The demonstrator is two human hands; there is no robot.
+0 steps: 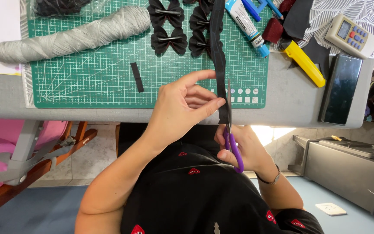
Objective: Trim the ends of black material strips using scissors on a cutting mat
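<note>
At the surface's near edge, the left hand is pinching a black ribbon running across the green mat, while the right hand is gripping purple-handled scissors against it.

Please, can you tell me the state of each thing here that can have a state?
left hand: pinching the black ribbon strip, holding it taut
right hand: gripping the purple scissors
purple scissors: blades at the strip, almost closed
phone: screen dark
glue tube: capped, lying down
yellow utility knife: no blade visible
black bows: finished, lying on the cutting mat
grey thread bundle: wound, lying down
</note>
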